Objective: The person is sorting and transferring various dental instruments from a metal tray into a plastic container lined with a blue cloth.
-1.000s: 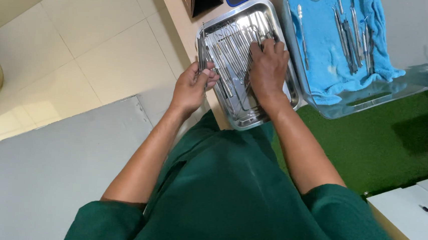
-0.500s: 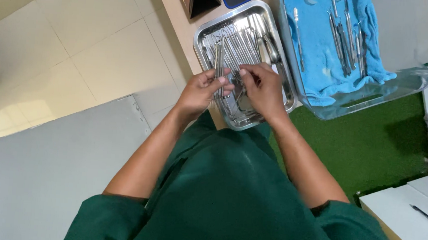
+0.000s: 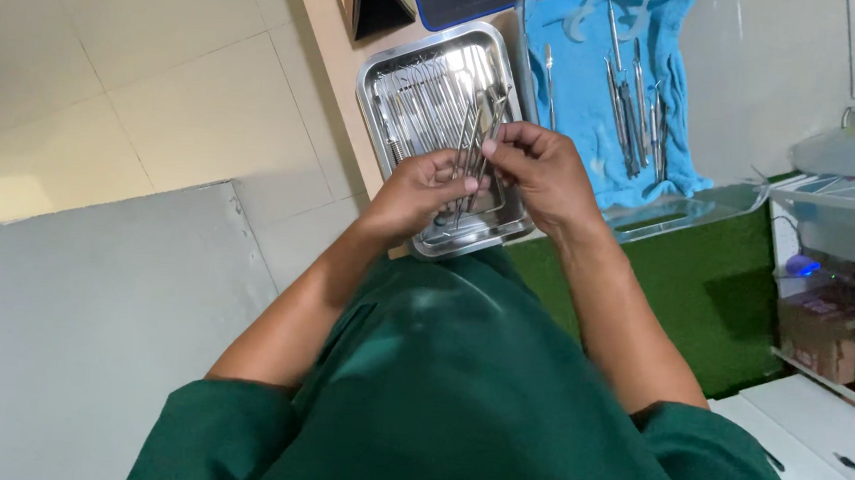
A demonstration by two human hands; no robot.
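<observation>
A shiny steel tray (image 3: 375,61) on the counter edge holds several thin metal instruments. Above its near half, both my hands hold a small bunch of those metal instruments (image 3: 477,138), lifted a little and pointing away from me. My left hand (image 3: 416,191) grips the bunch's near end from the left. My right hand (image 3: 543,168) pinches it from the right with thumb and fingertips. The lower ends of the instruments are hidden behind my fingers.
Right of the tray, a clear plastic tray (image 3: 691,203) lined with a blue cloth (image 3: 583,91) carries several more instruments. A green mat (image 3: 705,289) lies nearer me. White shelves (image 3: 847,199) stand at the right, a tiled floor (image 3: 126,99) at the left.
My hands left the tray's contents and came together, lifting a bunch of instruments out of the tray and holding it above the near half.
</observation>
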